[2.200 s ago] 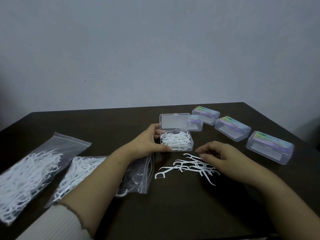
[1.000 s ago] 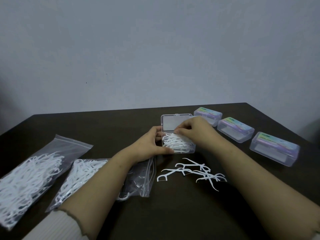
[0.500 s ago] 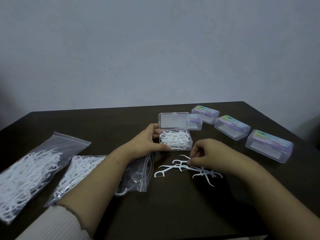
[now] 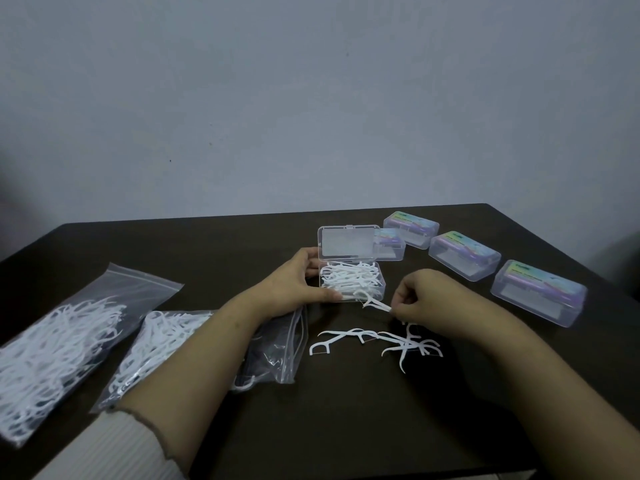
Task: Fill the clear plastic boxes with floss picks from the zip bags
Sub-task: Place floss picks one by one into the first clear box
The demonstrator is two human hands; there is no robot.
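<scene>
Plain grey-blue wall (image 4: pixel 311 98) fills the whole top half, no decor, just a couple of tiny dark specks. Below it sits a dark brown bench (image 4: pixel 346 427), matte, with its far right corner cut off at an angle.

Biggest stuff on it: two zip bags at about 9 o'clock from the middle. The far-left zip bag (image 4: pixel 52 341) is stuffed with white picks, and the second zip bag (image 4: pixel 166 344) lies just beside it, partly under the left forearm, with its open mouth toward the centre.

Over at 2 o'clock there's a diagonal row of closed boxes (image 4: pixel 538 292) with purplish labels, plus one tucked behind the open lid.

The open clear box (image 4: pixel 351 282) sits dead centre, lid standing up, already pretty full of floss picks. The left hand (image 4: pixel 294 285) holds its left side, thumb along the near edge, fingers at the far one.

The right hand (image 4: pixel 436 303) at 3 o'clock of that box pinches one floss pick (image 4: pixel 375 304) in its fingertips, right by the box's near right corner.

Smallest bit: a scatter of loose picks (image 4: pixel 377 341) on the bench at 6 o'clock of the box.
</scene>
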